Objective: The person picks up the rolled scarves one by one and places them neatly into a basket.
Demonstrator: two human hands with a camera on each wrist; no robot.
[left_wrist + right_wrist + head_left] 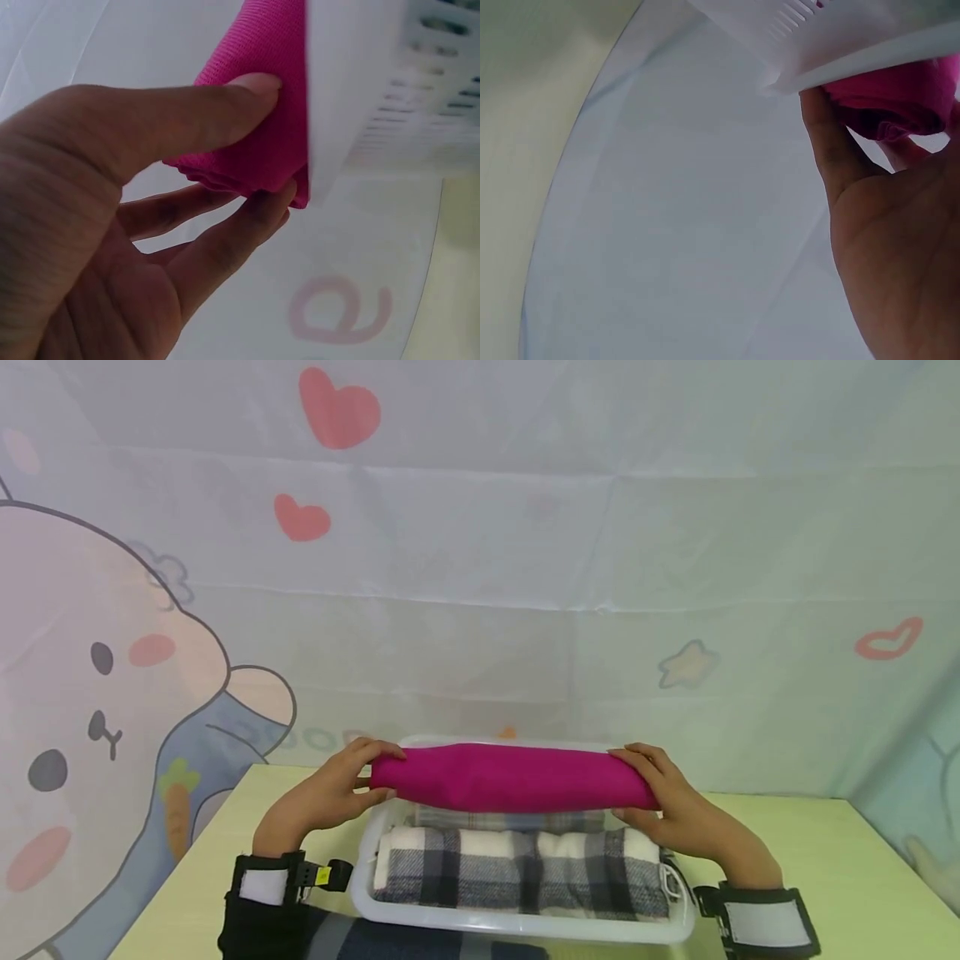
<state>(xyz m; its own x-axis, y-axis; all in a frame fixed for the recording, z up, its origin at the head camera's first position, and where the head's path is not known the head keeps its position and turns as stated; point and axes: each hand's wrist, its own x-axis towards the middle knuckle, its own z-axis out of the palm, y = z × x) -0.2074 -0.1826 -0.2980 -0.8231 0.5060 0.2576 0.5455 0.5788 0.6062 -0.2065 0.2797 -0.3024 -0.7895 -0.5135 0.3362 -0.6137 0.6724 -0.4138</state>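
Observation:
A rolled magenta cloth [513,778] spans the back of a white plastic basket [517,927], held at both ends. My left hand [330,793] grips its left end, thumb on the near side and fingers on the far side. At the other end, my right hand [678,810] grips the roll the same way. In the left wrist view the thumb presses into the ribbed magenta fabric [255,135] beside the basket wall. The right wrist view shows the coiled end of the roll [892,112] between thumb and fingers, close to the basket rim.
Inside the basket lies a rolled grey-and-white plaid cloth [517,872], with a second pale striped roll [510,820] behind it. A dark blue-grey cloth [420,941] lies in front of the basket on the pale yellow table [810,852]. A printed curtain [480,543] hangs behind.

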